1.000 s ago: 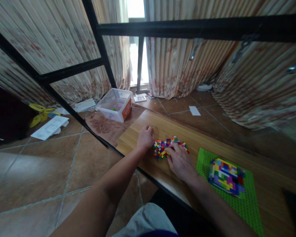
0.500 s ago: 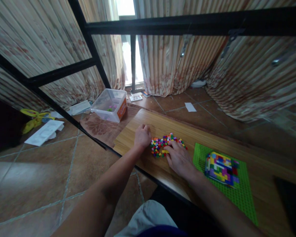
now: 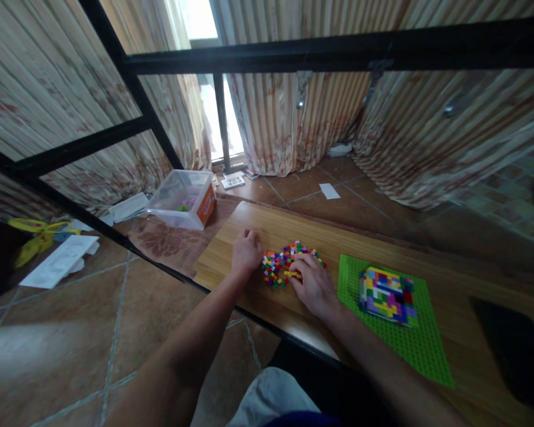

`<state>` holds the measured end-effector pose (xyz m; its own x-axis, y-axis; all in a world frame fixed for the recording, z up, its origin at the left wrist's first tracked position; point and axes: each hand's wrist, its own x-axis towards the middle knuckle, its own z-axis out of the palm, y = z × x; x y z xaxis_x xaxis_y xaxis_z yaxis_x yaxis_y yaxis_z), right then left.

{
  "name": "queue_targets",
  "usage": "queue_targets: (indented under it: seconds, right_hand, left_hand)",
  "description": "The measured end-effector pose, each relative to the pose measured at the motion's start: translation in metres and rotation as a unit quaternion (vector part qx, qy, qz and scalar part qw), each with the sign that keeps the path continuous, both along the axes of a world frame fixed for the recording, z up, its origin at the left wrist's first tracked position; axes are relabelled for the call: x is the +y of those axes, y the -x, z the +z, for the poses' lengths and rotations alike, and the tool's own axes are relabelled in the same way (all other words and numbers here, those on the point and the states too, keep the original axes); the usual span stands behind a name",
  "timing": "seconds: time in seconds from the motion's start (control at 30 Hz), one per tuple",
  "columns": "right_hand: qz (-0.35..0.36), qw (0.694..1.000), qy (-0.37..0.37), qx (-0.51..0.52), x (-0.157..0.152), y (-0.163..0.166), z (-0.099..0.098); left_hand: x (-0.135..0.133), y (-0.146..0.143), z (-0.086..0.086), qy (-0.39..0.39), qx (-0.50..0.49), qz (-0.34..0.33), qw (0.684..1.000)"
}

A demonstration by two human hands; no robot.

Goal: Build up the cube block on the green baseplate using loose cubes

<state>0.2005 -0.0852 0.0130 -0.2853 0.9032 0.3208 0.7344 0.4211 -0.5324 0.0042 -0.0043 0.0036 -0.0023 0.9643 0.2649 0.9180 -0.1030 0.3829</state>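
built: multicoloured brick slab (image 3: 386, 295) on green studded baseplate (image 3: 422, 347) | loose: centre pile of small multicoloured plastic bricks (image 3: 278, 267) | left hand (image 3: 246, 254) fisted | right hand (image 3: 311, 283) in pile (grip unclear)

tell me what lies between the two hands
In the head view, a pile of small coloured bricks lies between the left hand and the right hand, which rests on its edge.
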Motion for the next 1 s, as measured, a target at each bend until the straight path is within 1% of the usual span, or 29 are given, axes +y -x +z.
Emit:
queue_targets:
  seconds: [0.13,0.27,0.37,0.47,0.67,0.83,1.0]
  right_hand:
    - [-0.024,0.999,0.017,0.014,-0.001,0.003,0.005]
    - [-0.035,0.998,0.041,-0.032,0.000,0.005,0.010]
    - [-0.030,0.997,0.038,-0.060,0.000,0.006,0.011]
    - [-0.031,0.998,0.034,-0.051,-0.001,0.005,0.012]
    - [-0.065,0.997,0.037,-0.031,-0.005,0.000,0.012]
    - [-0.057,0.996,0.012,-0.066,-0.004,0.011,0.013]
    - [-0.074,0.989,0.022,-0.123,0.000,0.026,0.016]
  left_hand:
    - [0.001,0.001,0.001,-0.003,-0.005,0.014,1.000]
    - [0.004,0.003,0.000,-0.014,-0.007,0.007,1.000]
    - [0.005,0.004,0.000,-0.021,-0.007,0.007,1.000]
    - [0.004,0.004,0.000,-0.021,0.001,0.011,1.000]
    - [0.002,0.002,0.002,-0.010,-0.004,0.015,1.000]
    - [0.003,0.003,0.000,-0.012,-0.003,0.013,1.000]
    - [0.003,0.004,-0.001,-0.013,-0.003,0.011,1.000]
